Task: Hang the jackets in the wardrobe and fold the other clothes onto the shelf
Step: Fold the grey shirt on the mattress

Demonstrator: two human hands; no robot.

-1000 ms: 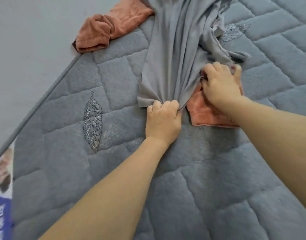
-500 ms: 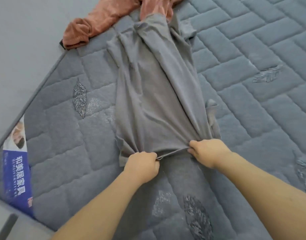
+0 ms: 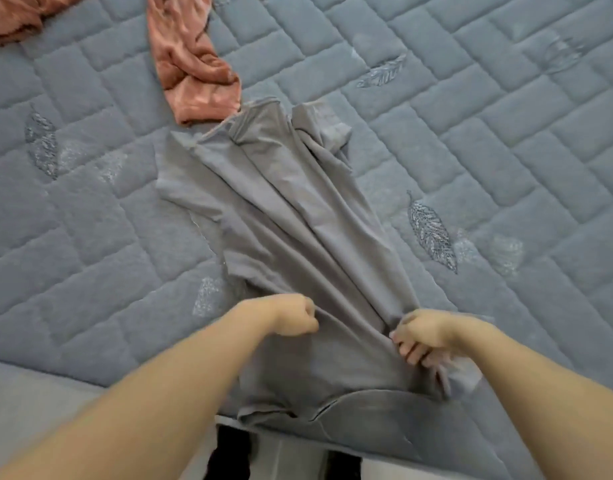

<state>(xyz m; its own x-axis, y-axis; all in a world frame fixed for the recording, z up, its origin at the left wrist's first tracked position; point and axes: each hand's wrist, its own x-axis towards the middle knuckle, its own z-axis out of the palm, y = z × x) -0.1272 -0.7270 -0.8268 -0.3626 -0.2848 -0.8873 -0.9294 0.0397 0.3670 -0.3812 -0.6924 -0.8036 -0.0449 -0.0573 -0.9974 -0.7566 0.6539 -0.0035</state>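
Observation:
A grey T-shirt [image 3: 284, 216] lies stretched lengthwise on the quilted grey mattress [image 3: 505, 140], collar away from me, hem at the near edge. My left hand [image 3: 294, 315] is fisted on the fabric at the shirt's left side near the hem. My right hand [image 3: 419, 336] grips a bunch of the fabric on its right side. The shirt is wrinkled in long folds between collar and hands. A rust-orange garment [image 3: 190, 60] lies crumpled just beyond the collar.
A second rust-orange piece [image 3: 14, 19] sits at the far left corner. The mattress's near edge [image 3: 90, 379] runs below my arms, with pale floor [image 3: 28, 420] and dark feet beneath it. Embroidered leaf patterns dot the mattress.
Both hands have pulled the grey shirt toward me, off the orange garment, and its hem now reaches the mattress's near edge. The view shifted right and back.

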